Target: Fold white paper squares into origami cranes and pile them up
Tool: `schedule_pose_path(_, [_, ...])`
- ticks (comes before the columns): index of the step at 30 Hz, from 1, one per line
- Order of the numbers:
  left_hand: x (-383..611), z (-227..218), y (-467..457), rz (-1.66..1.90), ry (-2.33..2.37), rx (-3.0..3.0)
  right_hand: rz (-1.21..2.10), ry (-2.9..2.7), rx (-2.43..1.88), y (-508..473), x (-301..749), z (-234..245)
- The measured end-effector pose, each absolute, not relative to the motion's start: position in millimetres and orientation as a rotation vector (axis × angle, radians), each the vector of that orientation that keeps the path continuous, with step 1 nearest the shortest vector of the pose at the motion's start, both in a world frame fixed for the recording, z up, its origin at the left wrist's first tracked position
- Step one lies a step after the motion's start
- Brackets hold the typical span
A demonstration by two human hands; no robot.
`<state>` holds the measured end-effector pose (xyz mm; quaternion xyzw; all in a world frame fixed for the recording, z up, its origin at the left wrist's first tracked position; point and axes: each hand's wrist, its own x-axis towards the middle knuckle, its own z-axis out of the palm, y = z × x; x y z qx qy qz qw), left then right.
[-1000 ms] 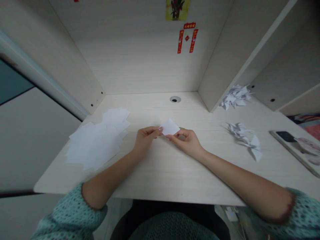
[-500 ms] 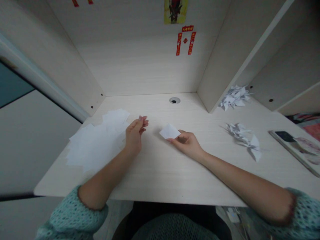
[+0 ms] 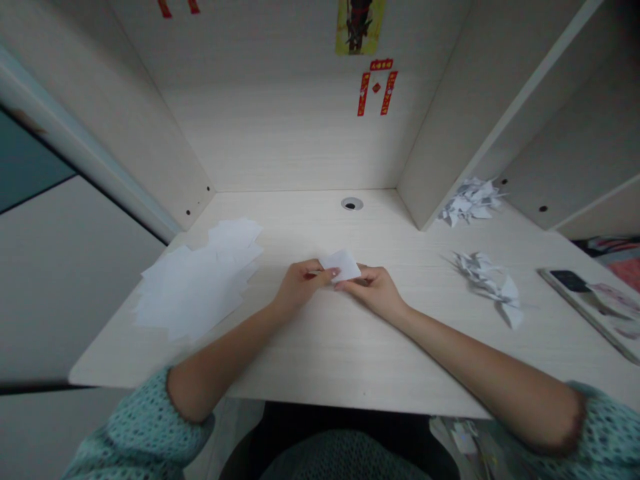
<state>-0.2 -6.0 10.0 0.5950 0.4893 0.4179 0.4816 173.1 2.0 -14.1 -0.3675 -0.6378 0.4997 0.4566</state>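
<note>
- Pale wood-grain tabletop (image 3: 320, 360) set in a matching desk unit; back panel (image 3: 280, 127) carries red paper strips with gold characters (image 3: 363, 95) and a yellow picture (image 3: 341, 30), cut off by the view.
- Round cable grommet (image 3: 352, 204) near tabletop's back edge.
- Folded white paper (image 3: 349, 264): mid-tabletop, between front and back edges, held in both hands; cannot tell if it touches the surface.
- Left hand (image 3: 300, 283): thumb pressed on paper's top face, fingers partly hidden behind; clamped on its left part.
- Right hand (image 3: 376, 287): thumb and fingers pinched together on paper's right corner.
- Loose white sheets (image 3: 197, 287): overlapping spread along tabletop's left edge.
- Small group of folded-paper pieces (image 3: 486, 277), pointed, crane-like: right half, between right hand and phone.
- Bigger pile of folded-paper pieces (image 3: 474, 199): toward back edge, just right of upright divider (image 3: 450, 140), partly hidden by it.
- Phone (image 3: 600, 313): near tabletop's right edge, camera block up, patterned back.
- Teal openwork sleeves (image 3: 145, 417), pushed up the forearms, below the front edge.
</note>
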Motion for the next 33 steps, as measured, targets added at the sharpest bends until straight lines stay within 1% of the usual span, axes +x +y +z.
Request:
schedule_pose_path(3, [-2.6,12.0,-4.6,1.023,1.289,1.57,1.185,-1.614,-0.91,3.0,174.1,-14.3])
schedule_pose_path(8, [-5.8,10.8,-4.1,1.117,1.369,2.06,1.085,-1.463,-0.918,6.1,175.8,-11.7])
schedule_pose_path(13, [-3.7,7.4,-7.2,0.95,1.28,2.309,1.033,-1.502,-0.884,6.1,174.4,-11.1])
schedule_pose_path(16, [-3.5,9.4,-7.4,0.928,1.318,2.203,1.004,-1.504,-0.894,6.0,174.3,-12.1])
schedule_pose_path(19, [-5.6,13.0,-4.5,0.991,1.416,1.881,0.993,-1.51,-0.862,5.7,175.4,-12.4])
schedule_pose_path(24, [-6.4,12.6,0.4,1.094,1.215,1.438,1.034,-1.724,-0.804,0.3,176.8,-9.2])
schedule_pose_path(29, [-3.9,5.9,-0.9,1.077,1.176,1.428,1.065,-1.895,-0.809,-3.4,177.1,-6.0])
schedule_pose_path(33, [-4.2,8.6,-3.5,1.059,1.132,1.448,1.021,-1.812,-0.93,-2.0,177.2,-8.1])
